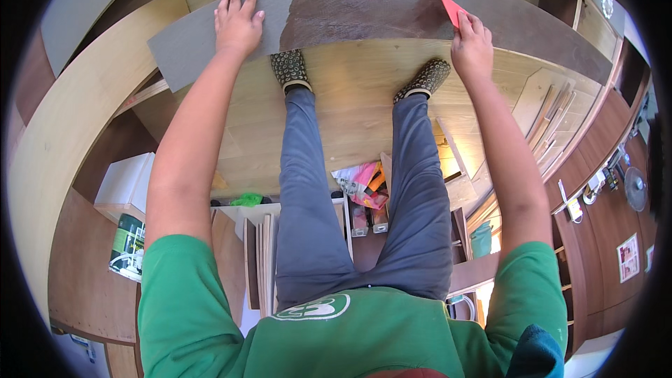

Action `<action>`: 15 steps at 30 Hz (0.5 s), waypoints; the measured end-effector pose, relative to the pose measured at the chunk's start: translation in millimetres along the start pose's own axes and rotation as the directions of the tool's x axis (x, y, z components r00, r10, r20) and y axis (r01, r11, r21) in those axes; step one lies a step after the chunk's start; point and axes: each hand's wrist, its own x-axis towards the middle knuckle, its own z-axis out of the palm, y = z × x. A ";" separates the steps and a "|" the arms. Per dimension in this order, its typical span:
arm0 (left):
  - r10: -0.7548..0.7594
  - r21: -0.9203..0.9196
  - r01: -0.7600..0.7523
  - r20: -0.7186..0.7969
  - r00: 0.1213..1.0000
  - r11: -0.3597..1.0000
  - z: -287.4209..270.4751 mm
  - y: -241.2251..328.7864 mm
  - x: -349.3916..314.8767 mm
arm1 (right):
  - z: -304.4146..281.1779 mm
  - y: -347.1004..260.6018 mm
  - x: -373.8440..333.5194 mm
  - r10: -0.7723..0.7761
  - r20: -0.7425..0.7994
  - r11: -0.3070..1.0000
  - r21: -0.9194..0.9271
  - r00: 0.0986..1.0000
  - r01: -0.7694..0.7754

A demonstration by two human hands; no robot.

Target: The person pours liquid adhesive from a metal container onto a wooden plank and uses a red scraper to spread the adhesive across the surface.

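A long grey board (185, 45) lies crosswise in front of me. Its middle and right carry a wet-looking dark brown coating (343, 10), while the left end is plain grey. My left hand (238, 24) rests on the bare grey part with fingers spread, just left of the coating's ragged edge. Pinched in my right hand (472, 45) is a flat red plastic spreader (450, 8). Its tip meets the coated surface, near a darker patch of the brown film. The spreader's lower part is hidden by my fingers.
A pale curved-looking panel (63, 147) stands at the left, beside a white box (126, 185) and a green-and-white can (127, 245). Wood strips (553, 119) lean at the right. Below, between my legs, lies a colourful plastic bag (360, 183). Cut boards (259, 259) stand on edge nearby.
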 end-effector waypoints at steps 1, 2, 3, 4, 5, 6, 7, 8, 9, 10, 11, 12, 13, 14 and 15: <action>0.008 -0.005 -0.008 0.003 1.000 1.000 -0.9 1.0 1.1 | 16.2 3.6 -1.7 0.043 -0.042 0.999 -0.023 0.998 -0.044; 0.010 -0.004 -0.010 0.007 1.000 1.000 -0.7 0.1 1.5 | 21.3 -9.2 -8.7 0.080 0.115 0.990 -0.121 0.990 -0.066; 0.013 -0.003 -0.013 0.005 1.000 1.000 -0.6 -0.6 3.2 | 24.7 -23.2 -18.0 0.022 0.138 0.998 -0.059 0.990 -0.014; 0.015 -0.001 -0.015 0.008 1.000 1.000 0.0 -2.2 1.9 | 24.4 -34.4 -28.7 -0.039 0.162 0.999 0.005 0.986 0.038; 0.012 0.001 -0.012 0.010 1.000 1.000 0.8 -4.0 0.2 | 15.5 -41.6 -34.2 -0.026 0.154 0.997 0.079 0.988 0.014; 0.011 0.003 -0.011 0.015 1.000 1.000 0.6 -5.2 -0.6 | 1.7 -47.0 -34.8 -0.015 0.144 0.988 0.154 0.990 -0.007; 0.010 0.005 -0.010 0.020 1.000 1.000 0.5 -6.5 -1.8 | -6.3 -49.1 -33.1 -0.005 0.134 0.974 0.227 0.991 -0.026; 0.012 0.003 -0.012 0.022 1.000 1.000 -0.4 -5.0 -1.7 | -9.6 -43.3 -29.1 0.091 0.126 0.963 0.240 0.988 -0.119; 0.010 0.007 -0.011 0.026 1.000 1.000 -0.9 -4.1 -2.2 | -10.8 -32.6 -23.6 0.185 0.119 0.944 0.256 0.976 -0.210; 0.007 0.012 -0.007 0.030 1.000 1.000 -1.4 -3.5 -3.2 | -10.0 -20.1 -17.6 0.276 0.115 0.915 0.273 0.954 -0.297; 0.008 0.018 -0.009 0.032 0.999 1.000 -2.9 -2.9 -1.6 | -6.1 -0.6 -8.7 0.340 0.143 0.888 0.277 0.930 -0.367; 0.020 0.015 -0.020 0.034 0.999 1.000 -3.9 -1.4 1.9 | -1.5 22.6 2.6 0.406 0.169 0.856 0.273 0.898 -0.439; 0.025 0.016 -0.025 0.036 0.999 1.000 -3.4 -1.3 3.2 | 5.3 33.0 10.9 0.464 0.199 0.820 0.273 0.863 -0.504; 0.025 0.019 -0.026 0.042 0.999 0.999 -4.4 -1.4 2.1 | 7.7 30.9 16.5 0.452 0.225 0.804 0.315 0.863 -0.504; 0.025 0.026 -0.026 0.033 0.999 0.999 -5.2 -1.3 1.0 | 8.9 29.6 21.6 0.439 0.250 0.787 0.356 0.863 -0.503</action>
